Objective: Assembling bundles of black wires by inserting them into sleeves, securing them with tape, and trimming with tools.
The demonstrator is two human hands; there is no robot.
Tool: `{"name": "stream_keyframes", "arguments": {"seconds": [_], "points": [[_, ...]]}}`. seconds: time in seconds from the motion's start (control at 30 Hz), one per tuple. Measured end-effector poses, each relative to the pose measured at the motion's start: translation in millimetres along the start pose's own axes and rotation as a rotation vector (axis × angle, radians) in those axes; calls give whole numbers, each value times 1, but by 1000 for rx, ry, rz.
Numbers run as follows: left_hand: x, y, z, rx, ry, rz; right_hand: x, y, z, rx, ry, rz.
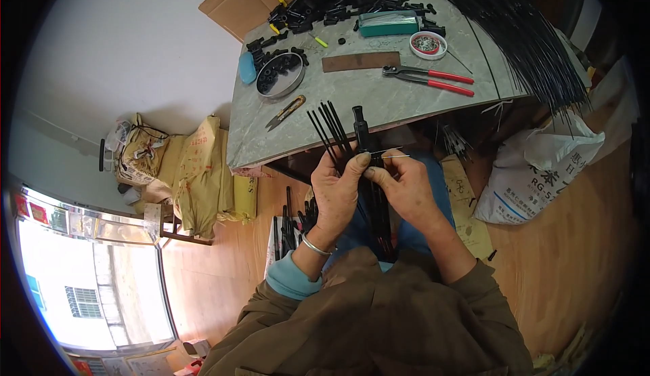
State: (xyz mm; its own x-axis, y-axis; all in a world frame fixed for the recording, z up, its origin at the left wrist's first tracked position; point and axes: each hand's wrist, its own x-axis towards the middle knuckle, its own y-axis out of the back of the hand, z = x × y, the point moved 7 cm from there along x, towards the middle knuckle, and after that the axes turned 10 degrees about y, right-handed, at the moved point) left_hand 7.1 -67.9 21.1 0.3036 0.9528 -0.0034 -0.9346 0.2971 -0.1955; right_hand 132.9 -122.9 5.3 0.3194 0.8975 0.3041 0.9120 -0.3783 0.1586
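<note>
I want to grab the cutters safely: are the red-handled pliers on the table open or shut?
Open: the red-handled pliers lie flat on the table, their two handles spread apart.

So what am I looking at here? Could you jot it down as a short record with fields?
Left hand: shut on a bundle of thin black rods fanned upward
Right hand: pinching a thin wire beside a black tube piece
Table: grey, just beyond the hands
On table: red-handled pliers, small snips, round tin of black rings, pile of black parts, white dish
Right edge: sheaf of long black rods
</note>
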Motion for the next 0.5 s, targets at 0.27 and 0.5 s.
{"name": "stream_keyframes", "arguments": {"seconds": [0.27,0.5], "points": [[-2,-4,-2,-81,60,-72,4,-7,36,595,-279,-264],[-2,-5,-4,-78,57,-57,2,-10,39,587,-263,-268]]}}
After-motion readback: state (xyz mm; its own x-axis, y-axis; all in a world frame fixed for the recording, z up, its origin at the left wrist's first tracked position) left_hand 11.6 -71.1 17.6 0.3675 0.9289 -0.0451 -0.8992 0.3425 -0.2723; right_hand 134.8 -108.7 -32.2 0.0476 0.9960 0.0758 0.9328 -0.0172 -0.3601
